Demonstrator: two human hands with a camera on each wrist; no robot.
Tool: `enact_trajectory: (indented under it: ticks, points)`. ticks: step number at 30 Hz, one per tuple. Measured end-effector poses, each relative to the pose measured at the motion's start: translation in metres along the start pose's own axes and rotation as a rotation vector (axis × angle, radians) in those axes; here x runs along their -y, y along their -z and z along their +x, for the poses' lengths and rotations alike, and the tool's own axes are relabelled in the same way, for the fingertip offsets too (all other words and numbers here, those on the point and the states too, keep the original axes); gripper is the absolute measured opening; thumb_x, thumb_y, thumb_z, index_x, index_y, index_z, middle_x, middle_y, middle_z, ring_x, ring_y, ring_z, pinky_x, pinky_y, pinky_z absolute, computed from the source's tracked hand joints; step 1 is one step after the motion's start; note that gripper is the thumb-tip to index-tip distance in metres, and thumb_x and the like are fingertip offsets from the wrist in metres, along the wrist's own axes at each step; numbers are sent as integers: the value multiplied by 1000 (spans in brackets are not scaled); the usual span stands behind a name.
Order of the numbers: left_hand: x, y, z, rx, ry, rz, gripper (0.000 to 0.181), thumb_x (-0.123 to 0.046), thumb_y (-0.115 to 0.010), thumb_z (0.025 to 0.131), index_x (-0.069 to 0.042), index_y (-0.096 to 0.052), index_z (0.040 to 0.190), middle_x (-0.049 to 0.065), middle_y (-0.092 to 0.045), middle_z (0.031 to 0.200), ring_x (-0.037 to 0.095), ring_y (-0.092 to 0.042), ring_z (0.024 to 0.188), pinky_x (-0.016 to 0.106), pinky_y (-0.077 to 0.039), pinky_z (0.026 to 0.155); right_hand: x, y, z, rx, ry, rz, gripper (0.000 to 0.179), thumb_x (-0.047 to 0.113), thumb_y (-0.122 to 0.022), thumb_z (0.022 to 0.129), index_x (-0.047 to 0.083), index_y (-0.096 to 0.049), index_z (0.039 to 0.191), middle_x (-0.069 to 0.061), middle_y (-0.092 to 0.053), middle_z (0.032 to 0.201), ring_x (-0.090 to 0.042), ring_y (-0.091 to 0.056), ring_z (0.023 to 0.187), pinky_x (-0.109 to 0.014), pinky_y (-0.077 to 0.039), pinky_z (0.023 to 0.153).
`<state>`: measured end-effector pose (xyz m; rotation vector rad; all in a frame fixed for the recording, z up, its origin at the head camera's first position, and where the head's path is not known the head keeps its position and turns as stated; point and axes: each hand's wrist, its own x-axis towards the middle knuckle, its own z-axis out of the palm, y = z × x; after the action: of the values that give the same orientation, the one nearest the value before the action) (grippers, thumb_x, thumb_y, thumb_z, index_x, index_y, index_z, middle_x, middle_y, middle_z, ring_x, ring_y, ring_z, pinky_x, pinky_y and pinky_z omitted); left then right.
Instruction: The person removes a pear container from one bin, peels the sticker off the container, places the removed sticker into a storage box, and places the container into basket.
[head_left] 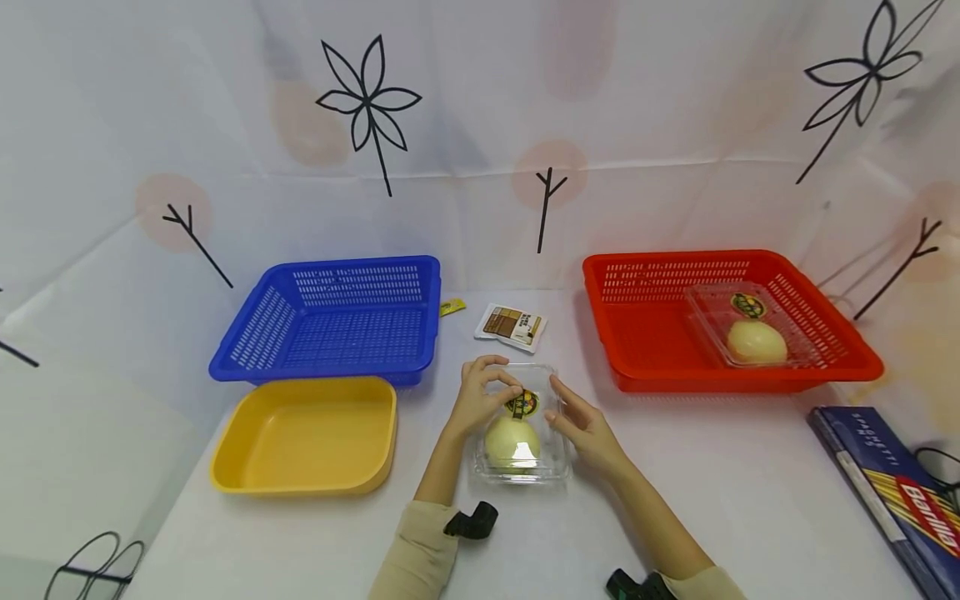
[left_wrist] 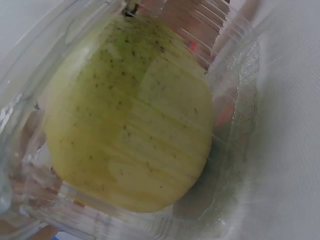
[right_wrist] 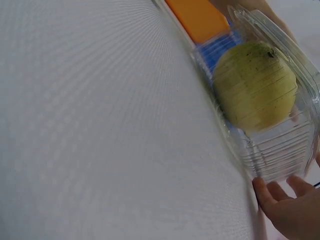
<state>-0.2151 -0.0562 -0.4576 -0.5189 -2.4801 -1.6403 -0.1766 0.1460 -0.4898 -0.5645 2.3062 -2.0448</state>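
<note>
A clear plastic clamshell box [head_left: 551, 462] with a pale green pear [head_left: 512, 442] inside sits in front of me, a round dark label on its lid. My left hand [head_left: 482, 396] grips its far left side, fingers bent over the lid beside the label. At the right edge my right hand [head_left: 588, 425] holds the box between thumb and fingers. The left wrist view shows the speckled pear [left_wrist: 130, 115] close up through the plastic. In the right wrist view, fingertips of the right hand [right_wrist: 295, 210] meet the ribbed end of the box [right_wrist: 275, 155].
A yellow tray [head_left: 300, 483] and a blue basket [head_left: 330, 371] stand on the left. At the right, a red basket [head_left: 637, 367] contains another boxed pear [head_left: 756, 342]. Behind the hands lie a small packet [head_left: 512, 327] and a yellow sachet [head_left: 452, 307]. A blue spaghetti box [head_left: 892, 492] lies far right.
</note>
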Motion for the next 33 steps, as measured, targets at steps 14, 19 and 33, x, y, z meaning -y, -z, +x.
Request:
enact_trajectory:
  ticks: [14,19,33]
  points:
    - [4,1,-1,19,35,-64,9,-10,-72,79,-2,-71,82,11,-57,120,29,-35,117,50,-26,101,-3,1,0,4,6,-9,57,3,-57,91,-4,-33,143,-23,-30,148,-37,-25,137,-38,-25,106]
    - [5,1,-1,19,43,-83,10,-7,-71,80,1,-70,84,13,-58,122,29,-35,118,49,-24,101,-3,0,-1,4,1,-2,57,4,-57,92,-3,-33,143,-22,-29,148,-39,-25,136,-38,-27,105]
    - [-36,15,-10,45,44,-119,11,0,-66,81,11,-65,84,24,-56,119,38,-35,116,50,-25,101,-2,1,-1,8,-8,7,57,5,-57,92,-3,-32,143,-21,-29,149,-39,-24,137,-41,-25,105]
